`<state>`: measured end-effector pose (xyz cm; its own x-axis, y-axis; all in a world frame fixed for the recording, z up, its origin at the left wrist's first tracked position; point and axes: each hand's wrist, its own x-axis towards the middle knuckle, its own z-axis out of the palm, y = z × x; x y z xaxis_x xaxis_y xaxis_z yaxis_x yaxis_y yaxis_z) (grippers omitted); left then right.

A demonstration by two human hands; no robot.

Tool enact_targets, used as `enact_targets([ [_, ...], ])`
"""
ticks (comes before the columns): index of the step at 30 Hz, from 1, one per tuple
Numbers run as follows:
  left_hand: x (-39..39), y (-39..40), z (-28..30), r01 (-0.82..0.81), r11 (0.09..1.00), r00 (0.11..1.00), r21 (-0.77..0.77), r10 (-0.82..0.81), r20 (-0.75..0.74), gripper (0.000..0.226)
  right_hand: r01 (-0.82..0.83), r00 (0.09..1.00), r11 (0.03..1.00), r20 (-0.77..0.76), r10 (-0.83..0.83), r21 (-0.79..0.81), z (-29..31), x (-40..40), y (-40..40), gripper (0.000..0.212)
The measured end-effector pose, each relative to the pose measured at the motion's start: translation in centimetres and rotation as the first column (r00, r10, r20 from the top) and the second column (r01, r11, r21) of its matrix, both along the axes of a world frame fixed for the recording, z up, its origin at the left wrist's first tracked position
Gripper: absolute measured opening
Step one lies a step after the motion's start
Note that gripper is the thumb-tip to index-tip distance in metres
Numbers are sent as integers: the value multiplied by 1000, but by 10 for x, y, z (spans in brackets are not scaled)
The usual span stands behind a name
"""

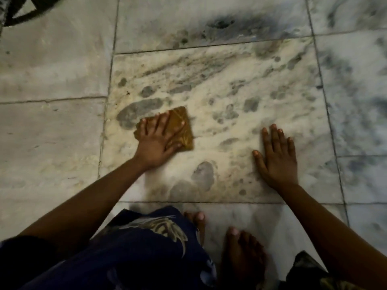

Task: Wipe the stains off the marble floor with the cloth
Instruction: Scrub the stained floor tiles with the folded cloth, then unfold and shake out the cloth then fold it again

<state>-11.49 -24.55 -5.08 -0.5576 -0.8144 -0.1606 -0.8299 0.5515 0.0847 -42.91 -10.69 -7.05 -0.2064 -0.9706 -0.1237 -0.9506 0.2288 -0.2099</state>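
Two hands are down on the marble floor (240, 114), both in the middle band of the frame. The left hand (157, 141), left of centre, lies flat with its fingers spread and straight on a folded brown cloth (181, 128), pressing it onto the pale, blotchy slab; the palm and fingers cover most of the cloth's left side, so only its right half, with a faint lighter pattern, shows clearly, and its left edge peeks out beside the little finger. The right hand (277, 160), right of centre and well apart from the cloth, rests palm down on the bare stone with fingers straight and close together, holding nothing. Grey-green patches (138, 111) are scattered across that slab, one large patch just above and left of the cloth; the picture is soft and dim, so I cannot say which of them are stains and which are the marble's own veining. At the bottom, a dark blue patterned garment (134, 248) fills the lower left and hides the legs, and two bare feet (243, 254) stand beside it, the left one half covered by the fabric. A dark curved shape (25, 11) is cut off by the upper left corner, too little of it in view to tell what it is.
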Motion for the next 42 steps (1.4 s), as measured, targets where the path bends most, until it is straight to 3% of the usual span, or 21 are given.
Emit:
enact_targets([
  [4,-53,-46,9,-94,992,995,79,92,30,71,-11,1000,1000,2,11,6,0,-1,-1,66],
  [11,-92,-37,11,101,994,989,51,-106,103,79,-7,1000,1000,21,7,4,4,-1,0,66],
  [20,-82,25,23,109,990,991,91,-116,71,57,-35,999,999,34,35,-12,16,-5,-2,67],
  [23,-82,37,31,75,984,997,162,-78,7,56,-30,998,999,62,31,-28,21,-1,0,67],
  [25,-81,40,39,22,960,992,279,14,-126,56,-17,996,999,88,20,-42,24,2,1,67],
  [29,-78,35,61,-37,820,857,572,320,-403,50,32,986,996,166,-19,-78,32,9,-5,70],
  [34,-67,22,95,-51,648,649,760,599,-468,42,46,972,990,235,-12,-137,54,13,-24,73],
  [42,-83,-33,147,27,701,460,713,624,-632,38,70,956,961,294,12,-267,107,12,-85,71],
])
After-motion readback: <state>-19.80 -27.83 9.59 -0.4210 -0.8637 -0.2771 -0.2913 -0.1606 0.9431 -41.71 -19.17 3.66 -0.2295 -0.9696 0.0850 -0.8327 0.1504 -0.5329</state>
